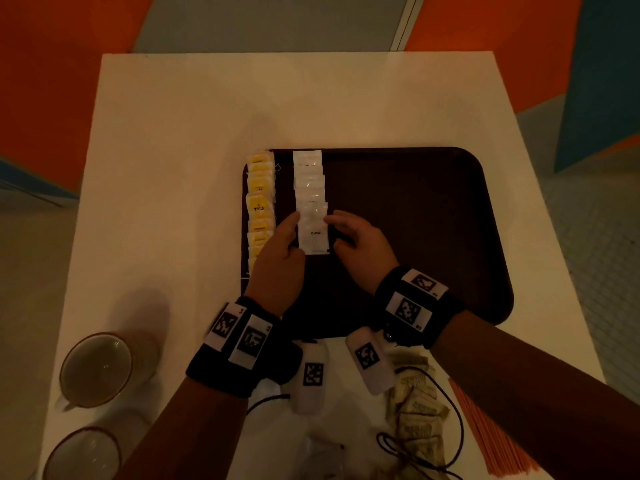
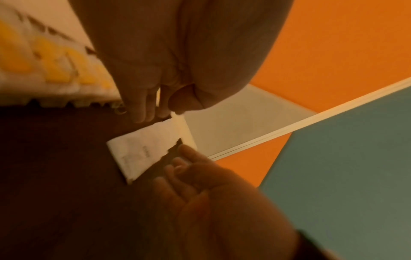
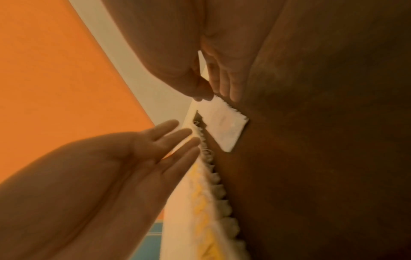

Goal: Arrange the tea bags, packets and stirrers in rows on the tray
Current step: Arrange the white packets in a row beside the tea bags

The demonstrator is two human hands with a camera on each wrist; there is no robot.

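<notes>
- We had the left hand (image 1: 277,251) flat, fingers straight, against the coffee packet's (image 1: 313,233) left edge.
- Right hand (image 1: 360,244) grip: loosely curled fingertips touching its right edge.
- Packet lay on the dark tray (image 1: 415,220), ending the white row beside the yellow tea bags (image 1: 259,206).
- White bench (image 1: 173,150), orange walls.

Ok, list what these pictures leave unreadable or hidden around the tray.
- Near end of the yellow tea bag row: head view, covered by the left hand.
- Print on the white coffee packet: left wrist view, blurred.
- Beige packets and orange stirrers: head view, partly behind the right forearm and cut by the bottom edge.
- Lower cup: head view, cut by the bottom edge.
- Tray near edge: hidden by the wrists.
</notes>
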